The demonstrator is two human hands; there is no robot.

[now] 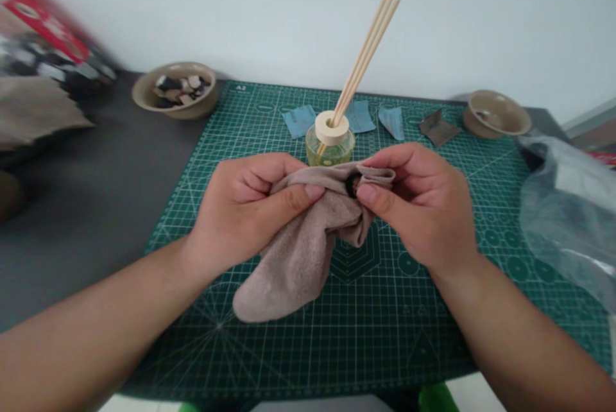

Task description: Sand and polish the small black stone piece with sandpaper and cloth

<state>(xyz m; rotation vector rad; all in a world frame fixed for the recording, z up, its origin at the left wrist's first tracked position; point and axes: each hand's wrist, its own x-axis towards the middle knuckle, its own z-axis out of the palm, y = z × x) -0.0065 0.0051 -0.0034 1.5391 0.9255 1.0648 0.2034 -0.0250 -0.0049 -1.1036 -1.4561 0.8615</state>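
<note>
My left hand [245,210] and my right hand [418,206] hold a taupe terry sock [298,258] above a green cutting mat [385,316]. The left thumb and fingers grip the sock's folds, and its toe end hangs down toward me. My right thumb and fingers pinch the sock's upper edge. A small dark round object [353,185] shows in the sock's opening, mostly hidden by the fabric. Just behind my hands stands a glass reed diffuser bottle [330,152] with a cream ring collar and several wooden reeds [368,49].
On the mat's far side lie blue paper scraps [298,120] and a dark brown scrap [439,128]. A tan bowl of dark and pale pieces [176,90] and another tan bowl [495,113] sit at the back. A clear plastic bag [568,206] lies right; a blurred red-and-white package [43,27] is far left.
</note>
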